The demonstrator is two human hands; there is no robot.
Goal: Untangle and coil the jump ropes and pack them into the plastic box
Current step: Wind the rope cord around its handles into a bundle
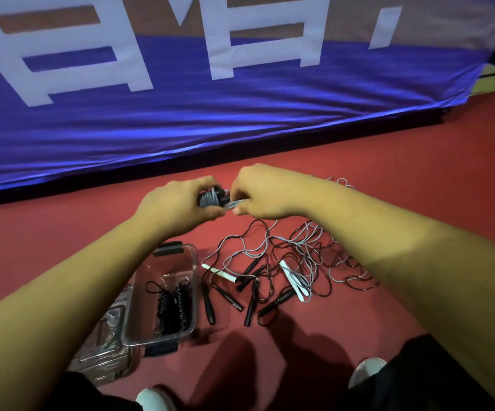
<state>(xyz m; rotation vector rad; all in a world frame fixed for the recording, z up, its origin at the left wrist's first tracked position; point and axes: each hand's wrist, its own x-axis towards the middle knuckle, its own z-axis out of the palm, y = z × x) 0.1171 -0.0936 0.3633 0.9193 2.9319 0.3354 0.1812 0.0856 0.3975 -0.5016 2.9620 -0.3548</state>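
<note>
Grey rope coil (pixel 209 199) beyond plastic box (pixel 194 262), likely light, springy, is gripped mid-bundle by left hand (pixel 178 204), tail pinched by right hand (pixel 259 194).

My forearms (pixel 77 277) run bare to my left hand (pixel 175 203) and right hand (pixel 265 194). I wear black trousers (pixel 418 378) and white shoes (pixel 366 370), their rounded toes pale against the dark cloth.

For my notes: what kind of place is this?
Probably a sports hall or gym: a red sports floor, a big blue banner with white letters, and tangled jump ropes on the floor.
</note>
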